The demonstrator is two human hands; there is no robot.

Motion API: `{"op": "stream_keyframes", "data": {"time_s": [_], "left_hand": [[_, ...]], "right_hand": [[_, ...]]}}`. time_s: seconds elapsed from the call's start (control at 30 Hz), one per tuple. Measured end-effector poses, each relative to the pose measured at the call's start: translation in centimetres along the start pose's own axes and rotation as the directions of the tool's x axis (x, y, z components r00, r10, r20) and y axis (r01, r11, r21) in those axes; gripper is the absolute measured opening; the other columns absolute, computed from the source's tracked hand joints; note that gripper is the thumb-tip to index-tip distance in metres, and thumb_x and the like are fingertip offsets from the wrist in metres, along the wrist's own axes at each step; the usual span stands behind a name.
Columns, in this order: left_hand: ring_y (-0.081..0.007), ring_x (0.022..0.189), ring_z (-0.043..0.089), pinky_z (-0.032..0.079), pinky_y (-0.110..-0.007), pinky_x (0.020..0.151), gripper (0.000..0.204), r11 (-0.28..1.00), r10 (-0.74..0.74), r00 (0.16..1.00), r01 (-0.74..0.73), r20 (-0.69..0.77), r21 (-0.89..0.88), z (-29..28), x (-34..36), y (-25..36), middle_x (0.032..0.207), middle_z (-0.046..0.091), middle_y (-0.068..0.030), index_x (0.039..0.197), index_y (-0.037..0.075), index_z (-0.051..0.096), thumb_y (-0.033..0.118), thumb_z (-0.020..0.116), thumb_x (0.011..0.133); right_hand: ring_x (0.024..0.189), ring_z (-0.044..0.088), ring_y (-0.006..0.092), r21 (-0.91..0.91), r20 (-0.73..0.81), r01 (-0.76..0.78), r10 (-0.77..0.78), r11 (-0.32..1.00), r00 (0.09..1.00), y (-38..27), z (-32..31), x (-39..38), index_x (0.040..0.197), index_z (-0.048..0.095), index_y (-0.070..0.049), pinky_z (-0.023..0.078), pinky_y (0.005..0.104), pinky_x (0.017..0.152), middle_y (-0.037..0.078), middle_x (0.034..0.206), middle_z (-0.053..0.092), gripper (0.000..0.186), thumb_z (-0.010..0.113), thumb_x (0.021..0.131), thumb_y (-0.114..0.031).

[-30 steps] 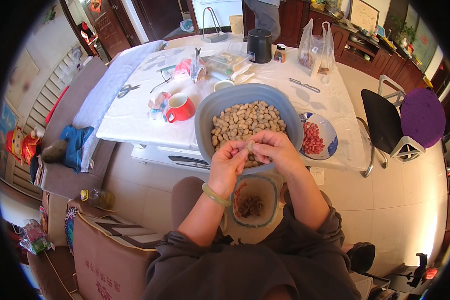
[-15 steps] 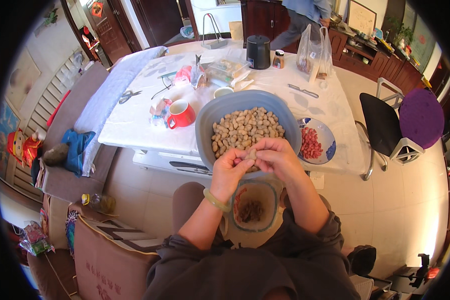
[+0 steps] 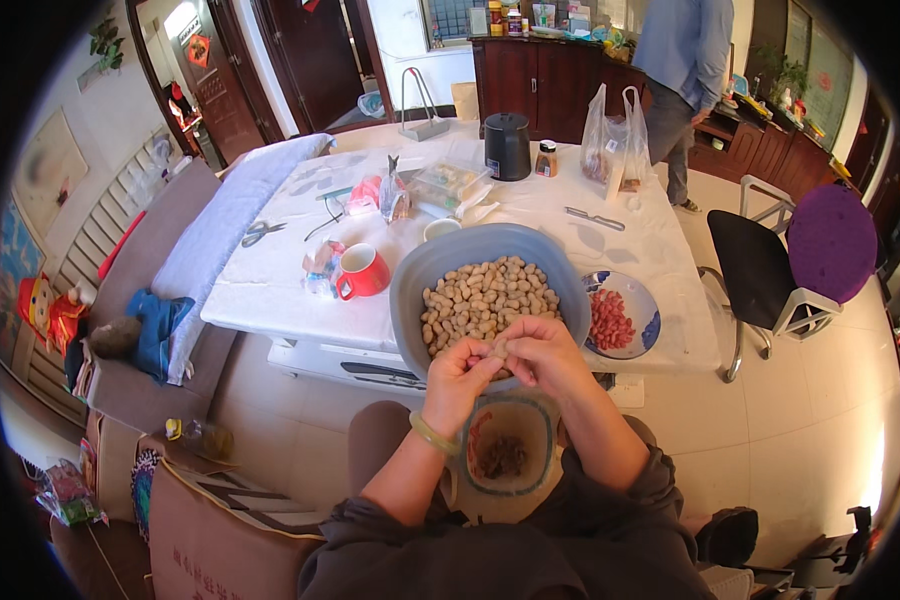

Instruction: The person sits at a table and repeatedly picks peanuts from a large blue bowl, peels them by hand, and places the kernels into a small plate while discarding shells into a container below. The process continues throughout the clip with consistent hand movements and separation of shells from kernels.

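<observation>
My left hand (image 3: 455,382) and my right hand (image 3: 543,355) meet over the near rim of a grey-blue basin (image 3: 407,300). Both are closed, fingertips pinching one peanut (image 3: 497,350) between them; the fingers cover most of it. Unshelled peanuts (image 3: 485,300) fill the basin in a heap. Just right of it, red shelled peanut kernels (image 3: 608,318) lie in a white plate with blue patterns (image 3: 642,300). Below my hands, between my knees, stands a bin (image 3: 542,440) with brown shells or skins at its bottom. A pale bangle circles my left wrist.
Left of the basin stands a red mug (image 3: 363,272). Scissors (image 3: 261,233), a black canister (image 3: 507,147), a small jar (image 3: 546,158), a knife (image 3: 594,218) and a plastic bag (image 3: 613,140) lie farther over the table. A black chair (image 3: 750,255) is at right; a person (image 3: 685,70) stands behind the table.
The view has tilted up, so the table sits lower in the picture. The person behind has moved right and stands more upright. My hands still pinch the peanut.
</observation>
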State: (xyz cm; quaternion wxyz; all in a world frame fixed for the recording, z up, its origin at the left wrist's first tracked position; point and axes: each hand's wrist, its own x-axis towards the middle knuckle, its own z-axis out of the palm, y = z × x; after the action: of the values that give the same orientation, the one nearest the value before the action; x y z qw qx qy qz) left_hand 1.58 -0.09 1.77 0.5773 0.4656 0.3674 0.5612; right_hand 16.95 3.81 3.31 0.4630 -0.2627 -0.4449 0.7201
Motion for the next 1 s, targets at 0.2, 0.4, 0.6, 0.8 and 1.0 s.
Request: {"op": "stream_keyframes", "data": {"time_s": [0.2,0.4,0.6,0.8,1.0], "left_hand": [[-0.0020,0.060,0.040,0.032,-0.015,0.051,0.005,1.000,0.027,1.000,-0.027,0.009,-0.011,-0.1,-0.2,-0.5,0.070,0.048,0.0044,0.089,0.002,0.057,0.002,0.060,0.084],[-0.0016,0.057,0.038,0.029,-0.015,0.048,0.005,0.998,0.001,0.999,0.002,0.044,-0.069,-0.1,0.0,-0.7,0.070,0.047,0.0042,0.089,0.002,0.055,0.001,0.058,0.085],[-0.0027,0.053,0.036,0.027,-0.017,0.046,0.006,0.995,-0.007,0.998,0.013,0.063,-0.098,0.2,0.1,-0.8,0.068,0.044,0.0039,0.087,0.003,0.054,0.001,0.058,0.084],[-0.0026,0.053,0.035,0.026,-0.016,0.046,0.005,0.991,0.004,0.998,0.005,0.063,-0.136,-0.1,0.4,-0.5,0.067,0.042,0.0049,0.089,0.003,0.055,0.003,0.058,0.086],[-0.0026,0.052,0.033,0.025,-0.017,0.045,0.003,0.990,0.022,0.998,-0.014,0.054,-0.140,0.0,0.5,-0.4,0.065,0.041,0.0052,0.088,0.003,0.055,0.003,0.057,0.086]], "right_hand": [[0.038,0.042,0.0075,0.016,-0.028,0.008,-0.008,1.000,1.000,0.3,0.3,-0.2,0.074,0.057,0.000,0.029,0.0199,0.033,0.006,0.056,0.053,0.005,0.053,0.076,0.000],[0.037,0.041,0.0068,-0.027,-0.066,-0.005,0.003,1.000,0.998,-0.2,0.4,-0.3,0.070,0.055,-0.001,0.027,0.0199,0.032,0.005,0.053,0.051,0.005,0.054,0.074,-0.002],[0.038,0.041,0.0069,-0.035,-0.069,0.012,-0.014,0.999,0.998,0.2,0.0,-0.2,0.070,0.055,-0.002,0.027,0.0198,0.033,0.005,0.053,0.051,0.005,0.055,0.075,-0.003],[0.042,0.044,0.0088,0.015,0.001,-0.006,0.006,1.000,1.000,-0.3,0.1,-0.4,0.078,0.056,-0.001,0.030,0.0204,0.036,0.004,0.059,0.053,0.005,0.054,0.080,-0.005],[0.044,0.045,0.0096,-0.028,0.022,0.005,-0.005,1.000,1.000,-0.9,0.5,-0.7,0.081,0.056,-0.001,0.032,0.0209,0.038,0.004,0.060,0.052,0.007,0.055,0.084,-0.007]]}}
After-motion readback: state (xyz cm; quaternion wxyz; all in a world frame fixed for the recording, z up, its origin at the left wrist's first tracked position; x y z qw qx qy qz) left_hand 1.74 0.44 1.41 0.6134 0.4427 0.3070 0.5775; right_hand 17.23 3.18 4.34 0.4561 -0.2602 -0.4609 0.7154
